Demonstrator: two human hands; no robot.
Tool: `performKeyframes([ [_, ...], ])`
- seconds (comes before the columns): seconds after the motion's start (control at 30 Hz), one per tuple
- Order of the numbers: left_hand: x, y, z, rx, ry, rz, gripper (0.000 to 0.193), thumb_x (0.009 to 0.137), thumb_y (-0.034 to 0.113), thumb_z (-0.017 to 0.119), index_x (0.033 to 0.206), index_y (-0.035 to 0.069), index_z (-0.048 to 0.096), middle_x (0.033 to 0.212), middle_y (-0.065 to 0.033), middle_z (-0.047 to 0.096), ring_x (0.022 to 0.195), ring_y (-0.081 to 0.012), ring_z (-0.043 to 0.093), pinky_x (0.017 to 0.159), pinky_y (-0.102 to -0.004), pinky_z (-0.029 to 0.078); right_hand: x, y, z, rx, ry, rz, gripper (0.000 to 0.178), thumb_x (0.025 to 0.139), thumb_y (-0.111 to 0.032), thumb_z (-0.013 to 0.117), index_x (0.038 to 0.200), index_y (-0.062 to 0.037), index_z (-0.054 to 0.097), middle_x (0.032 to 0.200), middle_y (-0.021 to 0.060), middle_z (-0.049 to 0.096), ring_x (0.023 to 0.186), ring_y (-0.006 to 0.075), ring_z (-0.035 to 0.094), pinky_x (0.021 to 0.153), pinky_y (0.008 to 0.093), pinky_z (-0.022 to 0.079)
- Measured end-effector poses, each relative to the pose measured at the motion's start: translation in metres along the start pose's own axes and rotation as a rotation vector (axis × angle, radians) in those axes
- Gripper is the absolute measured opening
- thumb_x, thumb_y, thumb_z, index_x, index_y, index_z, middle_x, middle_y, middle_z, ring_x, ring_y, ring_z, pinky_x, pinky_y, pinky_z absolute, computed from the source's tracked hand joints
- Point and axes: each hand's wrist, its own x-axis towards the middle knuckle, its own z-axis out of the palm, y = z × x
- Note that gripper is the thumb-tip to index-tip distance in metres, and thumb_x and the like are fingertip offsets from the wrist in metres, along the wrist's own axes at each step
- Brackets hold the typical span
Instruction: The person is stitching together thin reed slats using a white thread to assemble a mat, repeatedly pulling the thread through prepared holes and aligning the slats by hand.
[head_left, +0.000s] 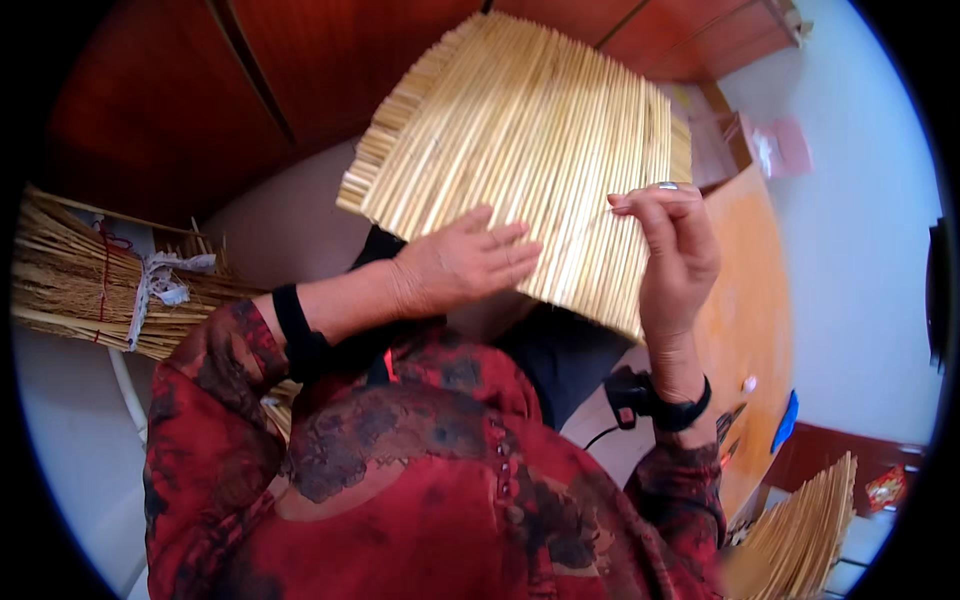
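Note:
A panel of pale yellow straw stalks (500, 130), laid side by side, slopes across in front of me above my lap. Its left edge shows a row of cut stalk ends in a second layer. My left hand (465, 262) lies flat on the panel's near part, fingers stretched out. Over the right part, my right hand (680, 245) is raised with thumb and forefinger pinched together. Something thin may be at those fingertips, too small to make out. A ring (668, 186) is on a finger of that hand.
A bundle of stalks (70, 265) tied with a white strip lies at the left. At the right stands a wooden table (750, 270) with a blue object (786, 420) and dark tools (732, 425). More stalks (810, 520) stand at lower right. Red-brown cabinets (160, 100) line the back.

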Motion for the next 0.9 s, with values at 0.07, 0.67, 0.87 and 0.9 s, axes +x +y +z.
performKeyframes([
  [0.07,0.005,-0.006,0.001,0.040,-0.004,0.006,0.046,0.084,0.013,0.050,0.129,0.010,0.048,0.137,-0.0039,0.047,0.128,-0.0211,0.044,0.104,-0.0456,0.034,0.008,0.003,-0.004,0.558,0.071,0.362,0.014,0.096,-0.010,0.049,0.091,0.0009,0.055,0.094,0.0137,0.063,0.092,0.0240,0.065,0.088,0.0376,0.051],
  [0.67,-0.006,-0.012,0.009,-0.006,0.077,-0.058,0.040,0.084,0.013,0.051,0.124,0.011,0.053,0.134,-0.0026,0.050,0.128,-0.0196,0.044,0.104,-0.0428,0.034,0.053,0.000,-0.059,0.157,-0.160,0.922,0.025,0.086,-0.021,0.066,0.106,-0.0056,0.066,0.074,-0.0042,0.058,0.064,0.0048,0.051,0.056,0.0180,0.040],
  [0.87,0.004,-0.007,0.004,-0.062,0.056,-0.036,0.040,0.085,0.014,0.050,0.125,0.011,0.053,0.134,-0.0027,0.050,0.128,-0.0195,0.043,0.105,-0.0433,0.033,-0.028,0.041,-0.003,-0.271,-0.664,0.783,0.020,0.082,-0.024,0.071,0.093,-0.0085,0.066,0.071,-0.0006,0.060,0.067,0.0085,0.057,0.060,0.0193,0.044],
  [0.9,0.003,-0.007,0.005,-0.066,0.054,-0.048,0.040,0.085,0.014,0.050,0.125,0.012,0.053,0.135,-0.0028,0.049,0.129,-0.0194,0.043,0.105,-0.0433,0.032,-0.031,0.040,0.001,-0.267,-0.672,0.784,0.020,0.082,-0.024,0.071,0.093,-0.0085,0.066,0.071,-0.0006,0.060,0.067,0.0085,0.057,0.060,0.0193,0.044],
])
